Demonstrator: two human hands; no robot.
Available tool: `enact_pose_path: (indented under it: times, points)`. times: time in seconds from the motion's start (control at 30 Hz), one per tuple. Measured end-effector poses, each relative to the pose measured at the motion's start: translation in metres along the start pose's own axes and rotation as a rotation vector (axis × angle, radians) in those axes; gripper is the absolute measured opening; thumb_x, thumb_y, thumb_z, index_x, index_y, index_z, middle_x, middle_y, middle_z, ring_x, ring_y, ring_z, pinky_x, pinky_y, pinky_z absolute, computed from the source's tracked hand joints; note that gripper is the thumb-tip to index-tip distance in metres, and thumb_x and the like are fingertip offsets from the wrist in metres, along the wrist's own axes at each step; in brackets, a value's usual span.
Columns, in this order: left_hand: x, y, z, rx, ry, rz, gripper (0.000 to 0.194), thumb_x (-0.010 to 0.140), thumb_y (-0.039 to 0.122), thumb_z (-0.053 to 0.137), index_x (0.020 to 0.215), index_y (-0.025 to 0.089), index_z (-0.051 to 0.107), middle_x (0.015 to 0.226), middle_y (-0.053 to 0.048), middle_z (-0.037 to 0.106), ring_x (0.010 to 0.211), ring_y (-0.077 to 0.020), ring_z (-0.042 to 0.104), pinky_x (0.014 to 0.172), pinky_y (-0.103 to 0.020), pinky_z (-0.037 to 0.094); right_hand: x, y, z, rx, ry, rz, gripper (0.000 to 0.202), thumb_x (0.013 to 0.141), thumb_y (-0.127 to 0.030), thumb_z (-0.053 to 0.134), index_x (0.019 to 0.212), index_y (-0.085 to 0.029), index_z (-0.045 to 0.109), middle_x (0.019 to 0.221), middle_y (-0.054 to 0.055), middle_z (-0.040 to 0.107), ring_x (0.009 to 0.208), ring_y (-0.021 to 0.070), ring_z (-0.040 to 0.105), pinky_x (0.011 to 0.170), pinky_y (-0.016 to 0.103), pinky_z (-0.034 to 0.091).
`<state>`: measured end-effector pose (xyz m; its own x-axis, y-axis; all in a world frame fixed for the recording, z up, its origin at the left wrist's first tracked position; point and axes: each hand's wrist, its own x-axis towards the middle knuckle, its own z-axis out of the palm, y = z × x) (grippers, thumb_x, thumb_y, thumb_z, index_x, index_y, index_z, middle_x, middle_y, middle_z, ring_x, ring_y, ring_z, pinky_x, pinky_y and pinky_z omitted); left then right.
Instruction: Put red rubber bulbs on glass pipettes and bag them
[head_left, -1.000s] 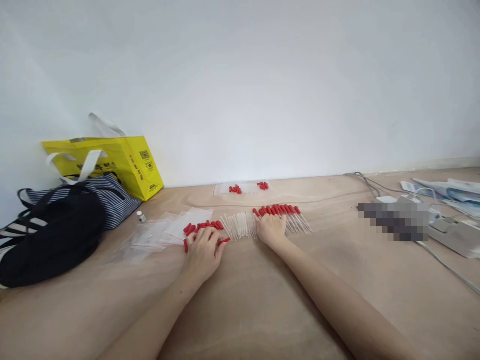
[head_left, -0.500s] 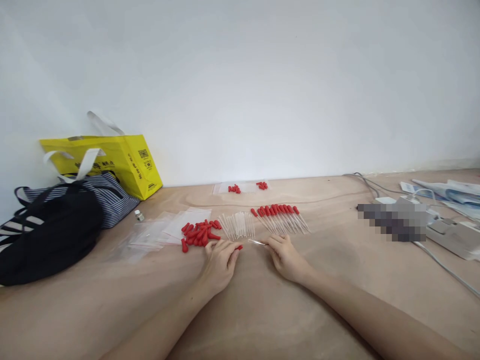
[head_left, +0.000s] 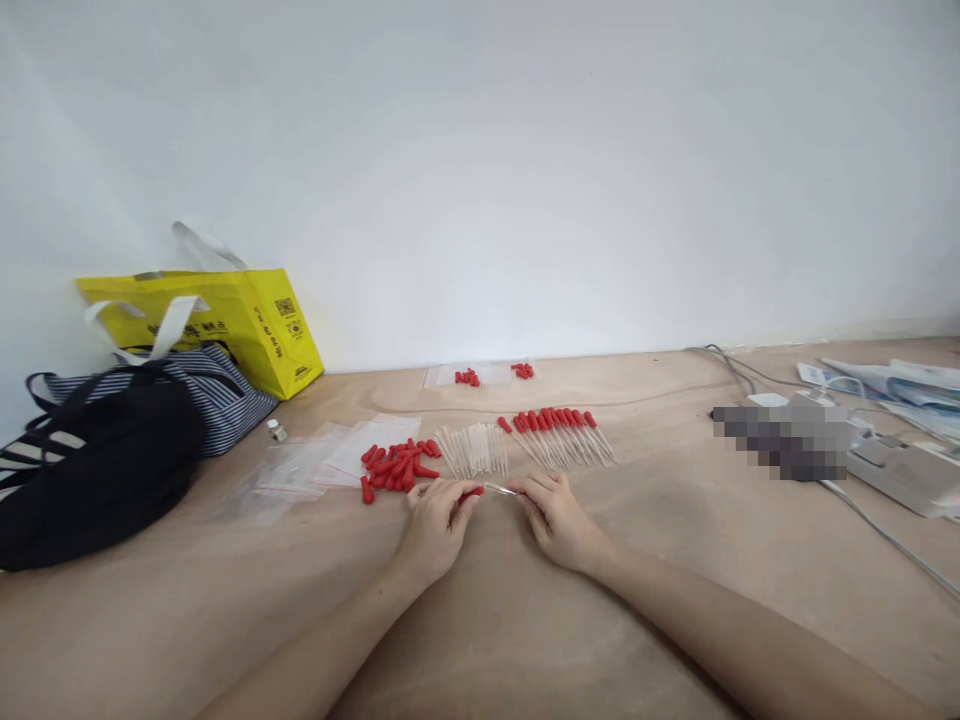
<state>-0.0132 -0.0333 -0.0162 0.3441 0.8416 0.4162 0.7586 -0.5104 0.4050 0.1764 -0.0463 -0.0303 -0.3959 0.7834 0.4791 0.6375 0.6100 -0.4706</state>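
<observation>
My left hand (head_left: 437, 520) pinches a small red rubber bulb (head_left: 472, 491) at its fingertips. My right hand (head_left: 559, 515) holds a thin clear glass tube (head_left: 500, 489), whose free end meets the bulb between the two hands. Just beyond my left hand lies a loose pile of red bulbs (head_left: 396, 466). A row of bare glass tubes (head_left: 474, 450) lies behind the hands. To its right sits a row of finished droppers with red bulbs (head_left: 559, 435).
Clear plastic bags (head_left: 315, 466) lie left of the bulbs, with a tiny vial (head_left: 277, 431) nearby. A yellow bag (head_left: 225, 320) and a dark striped bag (head_left: 127, 440) stand at the left. A far bag holds more red bulbs (head_left: 487, 376). Cables and a power strip (head_left: 900, 465) lie right.
Both hands left the piles and drew back toward me. The left picked up a red bulb, the right a glass tube. They have since come together so the bulb meets the tube.
</observation>
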Motion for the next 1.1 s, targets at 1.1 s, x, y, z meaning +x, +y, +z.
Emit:
enact_pose_path:
  times: [1.1]
  points:
    - [-0.008, 0.014, -0.003, 0.038, -0.009, 0.272, 0.018, 0.083, 0.024, 0.039, 0.075, 0.020, 0.055, 0.069, 0.001, 0.062, 0.073, -0.0150, 0.053, 0.083, -0.037, 0.024, 0.004, -0.004, -0.008, -0.231, 0.008, -0.305, 0.026, 0.072, -0.005, 0.036, 0.079, -0.016, 0.059, 0.064, 0.001, 0.055, 0.055, 0.0109, 0.039, 0.061, 0.028, 0.021]
